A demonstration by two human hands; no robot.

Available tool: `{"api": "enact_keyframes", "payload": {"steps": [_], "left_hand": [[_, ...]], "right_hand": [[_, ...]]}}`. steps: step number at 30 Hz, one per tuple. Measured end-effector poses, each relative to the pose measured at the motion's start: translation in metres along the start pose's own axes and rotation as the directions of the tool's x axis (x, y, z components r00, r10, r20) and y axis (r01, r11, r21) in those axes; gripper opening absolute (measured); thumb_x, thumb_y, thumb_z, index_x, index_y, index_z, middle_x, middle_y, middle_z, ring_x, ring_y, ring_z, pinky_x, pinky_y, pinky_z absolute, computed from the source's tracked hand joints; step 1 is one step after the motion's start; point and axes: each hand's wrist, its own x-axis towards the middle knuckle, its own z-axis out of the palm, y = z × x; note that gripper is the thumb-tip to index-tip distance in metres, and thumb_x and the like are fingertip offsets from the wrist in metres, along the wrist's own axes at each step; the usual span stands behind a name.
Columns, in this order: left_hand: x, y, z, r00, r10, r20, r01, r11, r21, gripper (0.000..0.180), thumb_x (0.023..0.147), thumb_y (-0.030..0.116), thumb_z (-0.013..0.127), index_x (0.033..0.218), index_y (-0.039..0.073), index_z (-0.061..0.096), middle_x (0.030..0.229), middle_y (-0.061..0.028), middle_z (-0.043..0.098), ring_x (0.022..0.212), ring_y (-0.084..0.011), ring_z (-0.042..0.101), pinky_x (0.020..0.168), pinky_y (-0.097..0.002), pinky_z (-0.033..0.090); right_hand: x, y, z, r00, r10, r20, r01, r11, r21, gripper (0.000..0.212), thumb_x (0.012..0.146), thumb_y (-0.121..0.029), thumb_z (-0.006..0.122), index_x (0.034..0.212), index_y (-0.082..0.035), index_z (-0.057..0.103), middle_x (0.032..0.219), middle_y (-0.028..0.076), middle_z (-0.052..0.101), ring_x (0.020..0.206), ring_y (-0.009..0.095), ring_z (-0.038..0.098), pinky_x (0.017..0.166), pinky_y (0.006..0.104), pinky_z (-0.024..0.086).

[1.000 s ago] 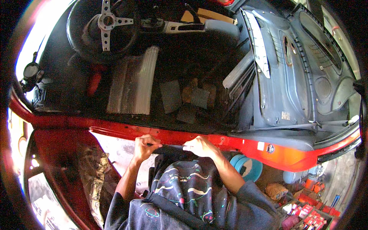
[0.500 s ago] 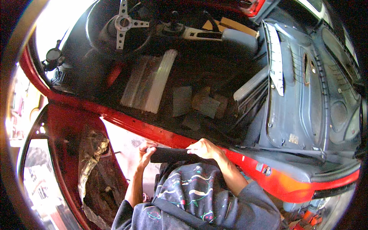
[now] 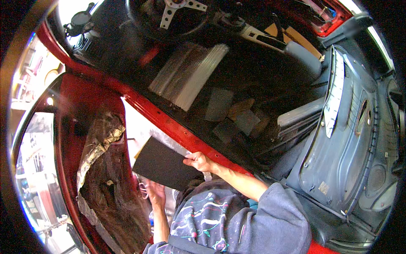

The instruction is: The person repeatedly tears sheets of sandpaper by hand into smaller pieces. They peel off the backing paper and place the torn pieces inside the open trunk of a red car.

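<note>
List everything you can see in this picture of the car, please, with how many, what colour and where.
Flat sheet: one, black, outside the door sill, lower middle.
Door sill: one, red, running diagonally across the middle.
Steering wheel: one, black rim with silver spokes, top middle.
Ribbed mat: one, silvery grey, on the car floor.
Flat pads: several, dark grey, on the floor right of the mat.
Door panel: one, grey-blue, lying at the right.
Open door: one, red, with crinkled foil, at the left.
Right hand: grips the sheet's right edge.
Left hand: under the sheet's lower edge.
</note>
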Motion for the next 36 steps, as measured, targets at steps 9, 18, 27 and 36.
{"api": "enact_keyframes", "payload": {"steps": [9, 18, 27, 36], "left_hand": [[-0.004, -0.025, 0.001, 0.939, -0.009, -0.343, 0.074, 0.982, 0.176, 0.038, 0.088, 0.032, 0.05, 0.114, 0.005, 0.051, 0.111, -0.0087, 0.057, 0.097, -0.0247, 0.056, 0.085, -0.0379, 0.044], [-0.014, -0.016, -0.06, 0.699, 0.442, -0.562, 0.205, 0.629, 0.75, 0.05, 0.094, 0.043, 0.035, 0.113, 0.0, 0.051, 0.105, -0.0069, 0.057, 0.092, -0.0189, 0.054, 0.082, -0.0303, 0.042], [-0.056, -0.036, -0.102, 0.886, -0.207, -0.415, 0.324, 0.916, 0.235, 0.044, 0.086, 0.051, 0.047, 0.092, 0.009, 0.059, 0.074, -0.0017, 0.058, 0.06, -0.0143, 0.054, 0.052, -0.0282, 0.043], [0.056, -0.039, -0.023, 0.964, -0.227, -0.14, 0.263, 0.899, 0.349, 0.036, 0.084, 0.028, 0.059, 0.107, 0.0, 0.054, 0.1, -0.0077, 0.06, 0.087, -0.0205, 0.058, 0.08, -0.0319, 0.046]], "right_hand": [[0.091, 0.006, -0.097, 0.84, 0.303, 0.45, -0.054, 0.872, -0.487, 0.027, 0.085, -0.027, 0.052, 0.086, -0.003, 0.065, 0.075, 0.01, 0.066, 0.068, 0.018, 0.062, 0.063, 0.0336, 0.049], [0.115, 0.11, -0.17, 0.896, 0.176, -0.409, -0.354, -0.277, -0.894, 0.028, 0.079, -0.023, 0.052, 0.102, -0.013, 0.066, 0.136, 0.016, 0.035, 0.129, 0.036, 0.022, 0.098, 0.0638, 0.014], [0.1, 0.074, -0.185, 0.93, -0.08, -0.36, -0.368, -0.161, -0.916, 0.021, 0.082, -0.016, 0.048, 0.094, -0.01, 0.065, 0.101, 0.009, 0.058, 0.102, 0.026, 0.051, 0.093, 0.0563, 0.027], [-0.046, -0.094, -0.135, 0.511, -0.334, -0.792, 0.719, 0.671, 0.181, 0.069, 0.072, 0.002, 0.062, 0.13, -0.007, 0.027, 0.099, 0.011, 0.059, 0.088, 0.024, 0.058, 0.085, 0.0351, 0.047]]}}
